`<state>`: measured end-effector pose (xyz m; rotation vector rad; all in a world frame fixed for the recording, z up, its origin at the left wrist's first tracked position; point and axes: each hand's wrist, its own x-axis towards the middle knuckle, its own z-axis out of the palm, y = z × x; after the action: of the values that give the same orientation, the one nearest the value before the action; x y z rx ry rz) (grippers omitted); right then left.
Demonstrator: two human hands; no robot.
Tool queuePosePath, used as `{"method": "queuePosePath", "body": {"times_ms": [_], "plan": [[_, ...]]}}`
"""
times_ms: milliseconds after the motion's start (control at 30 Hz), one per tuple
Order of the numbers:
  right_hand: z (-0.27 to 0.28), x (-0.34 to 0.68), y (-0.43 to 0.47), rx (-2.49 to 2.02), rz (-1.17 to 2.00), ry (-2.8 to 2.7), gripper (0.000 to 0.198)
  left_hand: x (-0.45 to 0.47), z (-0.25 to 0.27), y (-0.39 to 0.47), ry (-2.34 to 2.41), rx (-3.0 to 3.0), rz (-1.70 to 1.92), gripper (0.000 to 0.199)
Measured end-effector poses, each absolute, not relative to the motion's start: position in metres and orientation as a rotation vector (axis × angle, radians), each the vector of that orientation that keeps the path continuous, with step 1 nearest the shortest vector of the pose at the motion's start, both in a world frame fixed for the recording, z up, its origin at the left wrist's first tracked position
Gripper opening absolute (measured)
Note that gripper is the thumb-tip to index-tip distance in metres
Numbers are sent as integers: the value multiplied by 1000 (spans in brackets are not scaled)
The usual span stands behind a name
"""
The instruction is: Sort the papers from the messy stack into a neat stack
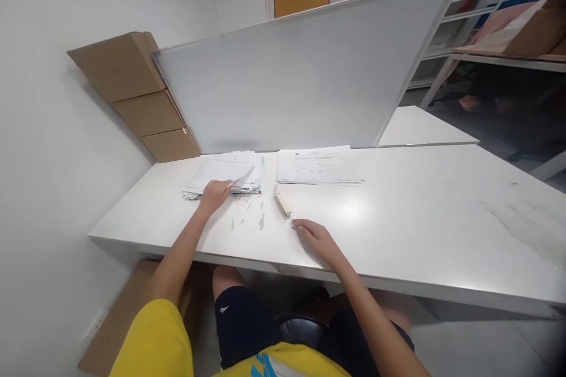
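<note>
I see the white table (pixel 398 218) filling most of the view, with a whiteboard (pixel 300 70) leaning at its far edge; in front of the board lie a neat stack of printed sheets (pixel 316 166) and, to its left, a loose paper pile (pixel 241 168); my left hand (pixel 213 194) rests on that pile, fingertips pinching a lifted sheet corner; a stapler (pixel 282 203) lies between the hands; my right hand (pixel 315 235) lies flat on the table, fingers loosely spread, just beside the stapler; small staples (pixel 247 215) are scattered near the left hand.
</note>
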<state>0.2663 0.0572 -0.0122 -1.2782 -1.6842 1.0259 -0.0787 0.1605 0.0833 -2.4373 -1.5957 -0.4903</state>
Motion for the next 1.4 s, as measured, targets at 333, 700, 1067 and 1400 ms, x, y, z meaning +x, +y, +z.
{"method": "queuePosePath", "body": {"times_ms": [333,700,1067,1400], "plan": [[8,299,-20,-977,1407,-750,69,108,38,11,-754,-2549,-621,18],[8,461,-99,-1562,1066,-531,54,190,-2,-28,-979,-2985,-498,64],[20,450,-57,-1681,919,-617,61,224,-5,-10,-976,-3217,-38,56],[-13,509,-12,-1914,838,-901,45,171,-2,45,-1097,-3209,-85,60]]}}
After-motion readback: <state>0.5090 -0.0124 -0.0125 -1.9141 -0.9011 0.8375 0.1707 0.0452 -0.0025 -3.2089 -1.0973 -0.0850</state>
